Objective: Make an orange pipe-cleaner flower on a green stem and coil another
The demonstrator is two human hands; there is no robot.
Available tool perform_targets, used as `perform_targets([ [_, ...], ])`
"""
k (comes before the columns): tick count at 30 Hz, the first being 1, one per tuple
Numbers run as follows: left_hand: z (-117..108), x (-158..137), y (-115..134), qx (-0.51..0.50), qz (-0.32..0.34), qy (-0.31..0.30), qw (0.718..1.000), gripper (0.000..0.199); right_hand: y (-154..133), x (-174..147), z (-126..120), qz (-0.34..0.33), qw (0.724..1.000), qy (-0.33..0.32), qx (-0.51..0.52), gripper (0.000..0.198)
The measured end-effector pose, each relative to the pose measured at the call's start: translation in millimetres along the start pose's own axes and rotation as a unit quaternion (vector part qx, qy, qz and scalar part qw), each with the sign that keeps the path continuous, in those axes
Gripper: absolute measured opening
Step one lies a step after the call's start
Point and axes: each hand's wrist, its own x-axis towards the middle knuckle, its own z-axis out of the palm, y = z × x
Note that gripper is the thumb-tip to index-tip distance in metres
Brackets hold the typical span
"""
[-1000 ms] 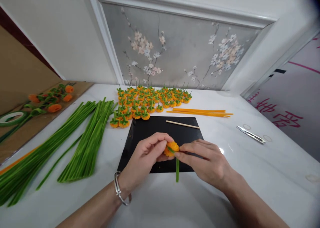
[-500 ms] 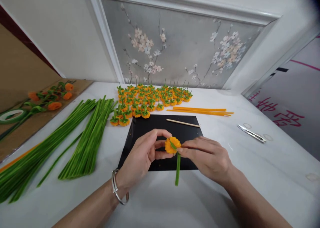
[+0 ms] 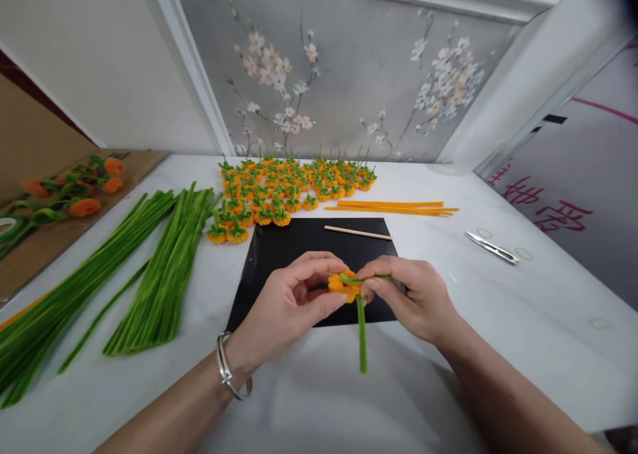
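Observation:
Between thumb and fingers, my left hand (image 3: 294, 301) pinches an orange pipe-cleaner flower (image 3: 339, 284) by its rim. My right hand (image 3: 411, 298) is closed on a green pipe cleaner (image 3: 379, 278) at the flower's right side. One green length lies across the flower and passes under the right fingertips; another green strip (image 3: 362, 338) hangs straight down below. Both hands are above the near part of a black mat (image 3: 279, 254). How the green strips join at the flower is hidden by the fingers.
Rows of finished orange flowers (image 3: 282, 218) stand behind the mat. Green pipe cleaners (image 3: 154, 288) lie left; orange ones (image 3: 389, 206) lie behind right. A wooden stick (image 3: 357, 232) rests on the mat. Scissors (image 3: 491, 248) lie right. Cardboard (image 3: 90, 234) holds orange flowers far left.
The flower has tipped from facing me to lying flatter. A green end now runs rightward through my right fingers, and my left thumb has come over the near rim. The view has shifted slightly.

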Motion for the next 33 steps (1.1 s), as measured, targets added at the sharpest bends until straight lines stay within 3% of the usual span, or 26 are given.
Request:
perform_targets([
  [5, 1.9, 1.0, 0.3, 0.011, -0.003, -0.025, 1.0, 0.028, 0.7, -0.6, -1.4, 0.03, 0.999, 0.014, 0.014, 0.014],
  [18, -0.9, -0.7, 1.5, 0.008, -0.011, -0.073, 0.997, 0.033, 0.9, 4.7, -7.6, -0.029, 0.998, 0.035, 0.033, 0.012],
  [25, 1.8, -0.3, 4.7, 0.007, -0.029, -0.057, 0.998, 0.034, 0.2, 4.9, -7.1, -0.024, 0.999, 0.036, 0.026, 0.012],
  [33, 1.0, 0.6, 3.7, 0.008, -0.002, -0.056, 0.998, 0.03, -0.5, 4.2, -7.5, -0.034, 0.999, 0.028, 0.028, 0.012],
])
